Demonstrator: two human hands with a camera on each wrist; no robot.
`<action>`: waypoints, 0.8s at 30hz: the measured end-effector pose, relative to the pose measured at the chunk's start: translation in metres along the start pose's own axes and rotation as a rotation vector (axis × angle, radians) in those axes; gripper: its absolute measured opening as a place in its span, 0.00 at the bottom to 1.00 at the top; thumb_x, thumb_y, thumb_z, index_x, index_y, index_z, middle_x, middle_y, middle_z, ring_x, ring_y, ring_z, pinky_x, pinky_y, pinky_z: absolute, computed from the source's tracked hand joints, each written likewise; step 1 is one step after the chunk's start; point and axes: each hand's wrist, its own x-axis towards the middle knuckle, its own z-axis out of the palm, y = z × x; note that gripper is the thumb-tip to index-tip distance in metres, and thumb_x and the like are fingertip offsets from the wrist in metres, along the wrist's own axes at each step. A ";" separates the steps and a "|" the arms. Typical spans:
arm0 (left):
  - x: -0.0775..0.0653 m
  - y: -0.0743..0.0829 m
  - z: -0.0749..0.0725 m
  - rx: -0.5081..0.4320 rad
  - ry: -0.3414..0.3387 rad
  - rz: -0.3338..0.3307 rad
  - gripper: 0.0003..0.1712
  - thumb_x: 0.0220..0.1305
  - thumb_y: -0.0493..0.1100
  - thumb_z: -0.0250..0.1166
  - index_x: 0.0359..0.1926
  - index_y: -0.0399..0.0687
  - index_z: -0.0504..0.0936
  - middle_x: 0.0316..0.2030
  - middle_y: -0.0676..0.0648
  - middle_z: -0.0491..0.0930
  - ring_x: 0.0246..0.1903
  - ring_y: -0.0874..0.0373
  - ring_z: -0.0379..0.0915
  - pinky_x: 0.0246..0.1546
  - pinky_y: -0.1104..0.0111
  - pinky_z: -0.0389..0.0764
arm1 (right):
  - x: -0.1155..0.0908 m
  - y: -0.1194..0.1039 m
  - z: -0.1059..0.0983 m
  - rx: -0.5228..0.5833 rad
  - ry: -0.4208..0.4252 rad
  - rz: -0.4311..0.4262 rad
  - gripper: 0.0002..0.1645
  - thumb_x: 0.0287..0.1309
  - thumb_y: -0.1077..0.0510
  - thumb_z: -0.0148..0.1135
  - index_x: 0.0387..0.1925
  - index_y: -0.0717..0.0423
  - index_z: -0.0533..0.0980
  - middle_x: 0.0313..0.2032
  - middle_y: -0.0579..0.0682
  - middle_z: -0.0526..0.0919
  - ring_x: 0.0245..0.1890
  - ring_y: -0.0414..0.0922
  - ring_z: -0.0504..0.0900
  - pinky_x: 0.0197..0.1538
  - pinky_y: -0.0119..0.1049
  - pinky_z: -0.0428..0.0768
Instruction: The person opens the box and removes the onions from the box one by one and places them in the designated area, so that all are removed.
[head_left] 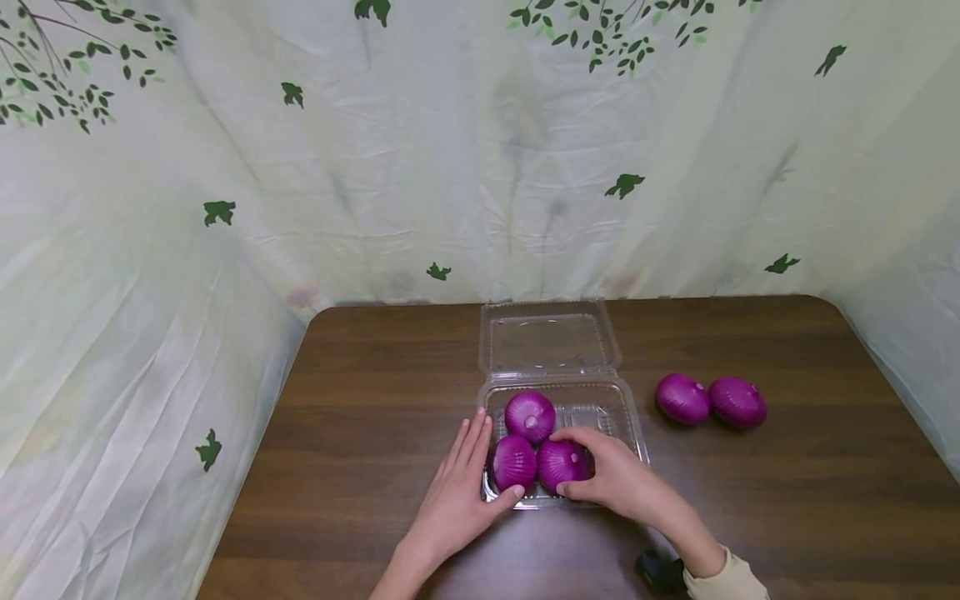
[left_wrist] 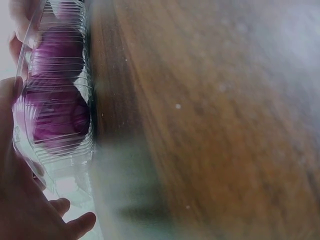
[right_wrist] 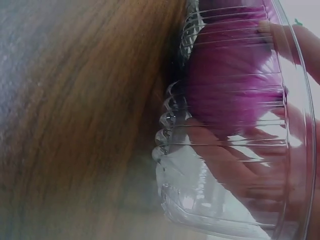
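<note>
The right hand (head_left: 618, 475) curves thumb and fingers round an onion (head_left: 561, 467) in the near right of a clear box (head_left: 600, 402); the left hand (head_left: 456, 500), fingers straight and thumb spread, rests along its left side; two other onions (head_left: 529, 416) sit inside; two more onions (head_left: 682, 398) lie on the table (head_left: 810, 500).

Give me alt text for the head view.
A person's right-hand grip holds a purple onion in an open clear container with two others; the left-hand grip is at its left side. Two more onions lie to the right on the table.
</note>
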 end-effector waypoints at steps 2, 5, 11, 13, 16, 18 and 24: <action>0.000 0.000 0.000 0.001 -0.003 -0.002 0.59 0.58 0.78 0.54 0.78 0.50 0.47 0.78 0.57 0.34 0.75 0.50 0.35 0.66 0.43 0.59 | 0.000 0.000 0.001 -0.013 0.014 -0.004 0.34 0.44 0.52 0.79 0.55 0.43 0.76 0.50 0.39 0.80 0.47 0.39 0.79 0.51 0.43 0.79; 0.000 0.000 0.000 0.003 -0.005 -0.004 0.59 0.58 0.78 0.54 0.78 0.50 0.47 0.78 0.58 0.34 0.76 0.50 0.35 0.65 0.43 0.59 | 0.000 0.001 0.002 -0.035 0.035 -0.009 0.34 0.43 0.51 0.79 0.54 0.44 0.76 0.49 0.39 0.80 0.46 0.39 0.79 0.49 0.41 0.79; -0.001 -0.001 0.000 0.001 -0.018 -0.018 0.59 0.58 0.78 0.54 0.79 0.51 0.46 0.77 0.59 0.33 0.76 0.52 0.34 0.66 0.45 0.58 | -0.002 -0.001 0.002 -0.042 0.080 -0.024 0.35 0.41 0.51 0.80 0.54 0.43 0.76 0.50 0.38 0.80 0.47 0.39 0.79 0.49 0.40 0.80; -0.001 -0.001 0.000 -0.002 -0.017 -0.015 0.59 0.58 0.78 0.54 0.79 0.51 0.46 0.78 0.58 0.33 0.76 0.51 0.34 0.67 0.45 0.58 | -0.002 -0.001 0.001 -0.039 0.097 -0.026 0.35 0.41 0.50 0.80 0.54 0.42 0.76 0.50 0.38 0.79 0.48 0.39 0.79 0.49 0.40 0.80; -0.001 -0.001 0.000 -0.011 -0.013 -0.012 0.59 0.58 0.77 0.55 0.79 0.51 0.47 0.78 0.58 0.34 0.76 0.51 0.34 0.67 0.45 0.57 | -0.005 -0.001 -0.002 -0.030 0.125 -0.025 0.36 0.41 0.49 0.81 0.54 0.40 0.76 0.51 0.36 0.79 0.48 0.39 0.79 0.50 0.41 0.80; -0.001 -0.001 0.000 -0.014 -0.003 -0.004 0.59 0.58 0.77 0.55 0.78 0.50 0.47 0.78 0.57 0.35 0.75 0.50 0.35 0.67 0.45 0.57 | -0.006 -0.002 -0.003 -0.023 0.142 -0.025 0.36 0.40 0.49 0.81 0.54 0.39 0.76 0.51 0.36 0.79 0.49 0.39 0.78 0.50 0.42 0.80; -0.002 -0.001 0.001 -0.004 0.017 0.009 0.59 0.59 0.77 0.55 0.78 0.49 0.48 0.78 0.56 0.35 0.75 0.49 0.36 0.67 0.45 0.58 | -0.012 -0.003 -0.008 0.026 0.178 -0.019 0.37 0.40 0.49 0.82 0.54 0.33 0.75 0.52 0.32 0.77 0.47 0.38 0.78 0.46 0.37 0.81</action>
